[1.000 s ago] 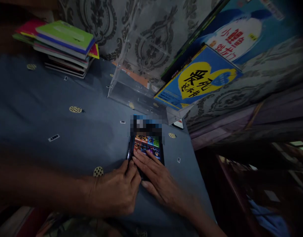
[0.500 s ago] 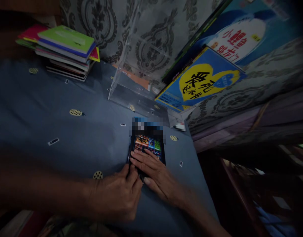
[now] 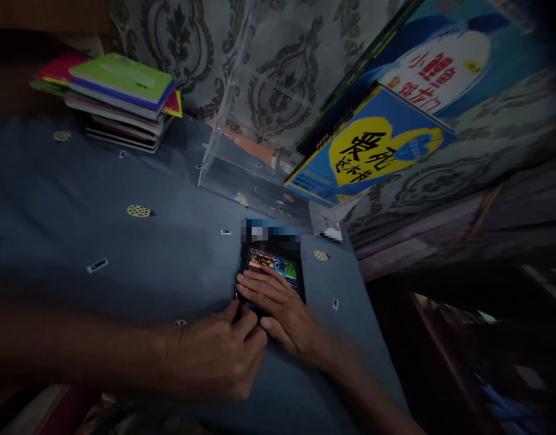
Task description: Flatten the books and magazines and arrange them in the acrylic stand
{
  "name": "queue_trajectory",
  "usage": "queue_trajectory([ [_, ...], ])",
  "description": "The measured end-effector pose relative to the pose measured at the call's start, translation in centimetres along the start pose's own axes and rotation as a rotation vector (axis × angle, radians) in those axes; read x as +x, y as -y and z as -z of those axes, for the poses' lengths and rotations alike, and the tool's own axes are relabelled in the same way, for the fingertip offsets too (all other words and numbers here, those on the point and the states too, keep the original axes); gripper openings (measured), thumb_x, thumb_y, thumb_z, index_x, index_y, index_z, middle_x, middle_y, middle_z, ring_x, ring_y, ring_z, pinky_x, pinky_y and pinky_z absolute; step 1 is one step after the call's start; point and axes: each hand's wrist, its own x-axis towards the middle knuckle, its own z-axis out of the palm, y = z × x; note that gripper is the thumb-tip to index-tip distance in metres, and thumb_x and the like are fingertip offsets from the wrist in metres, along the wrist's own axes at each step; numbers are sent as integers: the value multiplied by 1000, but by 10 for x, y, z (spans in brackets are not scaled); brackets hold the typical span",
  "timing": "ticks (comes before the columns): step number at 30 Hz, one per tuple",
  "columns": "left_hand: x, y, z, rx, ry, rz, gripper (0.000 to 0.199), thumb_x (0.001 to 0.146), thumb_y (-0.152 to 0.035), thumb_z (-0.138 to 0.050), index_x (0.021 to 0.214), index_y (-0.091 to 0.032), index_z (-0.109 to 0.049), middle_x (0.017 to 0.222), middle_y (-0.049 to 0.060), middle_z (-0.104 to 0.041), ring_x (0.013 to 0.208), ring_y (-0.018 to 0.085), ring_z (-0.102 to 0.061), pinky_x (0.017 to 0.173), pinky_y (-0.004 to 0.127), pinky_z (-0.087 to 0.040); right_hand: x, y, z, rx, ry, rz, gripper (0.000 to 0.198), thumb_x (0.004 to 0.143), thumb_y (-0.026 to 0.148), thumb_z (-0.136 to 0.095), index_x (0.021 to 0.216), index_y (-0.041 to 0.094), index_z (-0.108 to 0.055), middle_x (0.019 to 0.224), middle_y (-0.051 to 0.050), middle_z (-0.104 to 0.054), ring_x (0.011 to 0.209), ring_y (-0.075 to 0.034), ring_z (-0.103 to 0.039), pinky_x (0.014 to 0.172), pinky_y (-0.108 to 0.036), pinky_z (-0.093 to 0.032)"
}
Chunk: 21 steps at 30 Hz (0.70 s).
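Observation:
A thin, flat black case with a blue strip along its far end lies on the blue cloth. Small colourful pictures cover its face, and its far end is pixelated. Across its near half rests my right hand, palm down with the fingers stretched out flat. My left hand is closed, thumb and forefinger pinched together against the near left corner of the case. What lies between those fingertips is hidden. The near edge of the case is covered by both hands.
A clear acrylic stand sits just beyond the case, with a blue and yellow book leaning at its right. Behind that leans a larger blue book. Stacked books stand at the back left. The cloth-covered table ends at the right.
My left hand has shifted slightly to the right at the near corner, its knuckles closer to my right thumb. My right hand has stayed flat on the case, moving only a little leftward.

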Motion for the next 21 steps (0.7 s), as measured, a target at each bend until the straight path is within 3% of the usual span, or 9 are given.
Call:
queue_trajectory([
  [4,0,5,-1,22,-6,2,21,93,-20,-54,99,-7,-70,84,13,-72,77,24,-66,71,38,-55,1,0,1,38,-19,-5,54,108,46,-24,148,22,-50,147,-8,-58,143,-21,-46,123,-52,-30],
  [7,0,10,-2,78,1,-29,18,92,-18,-58,88,-8,-71,78,14,-72,75,25,-67,70,37,-54,1,0,3,51,-21,-22,55,108,46,-23,147,22,-52,146,-9,-59,142,-22,-48,123,-52,-31],
  [15,0,10,-6,133,-4,4,35,99,-31,-56,91,-3,-76,89,20,-76,86,29,-71,79,39,-56,1,-6,0,7,-17,-21,59,107,51,-22,149,19,-48,151,-10,-54,145,-21,-43,122,-49,-32],
  [21,2,13,-7,91,20,1,33,100,-30,-53,90,-8,-76,85,15,-76,83,26,-70,77,36,-56,2,-7,-2,13,-37,-23,56,107,50,-25,146,19,-52,148,-10,-57,143,-21,-46,121,-50,-35],
])
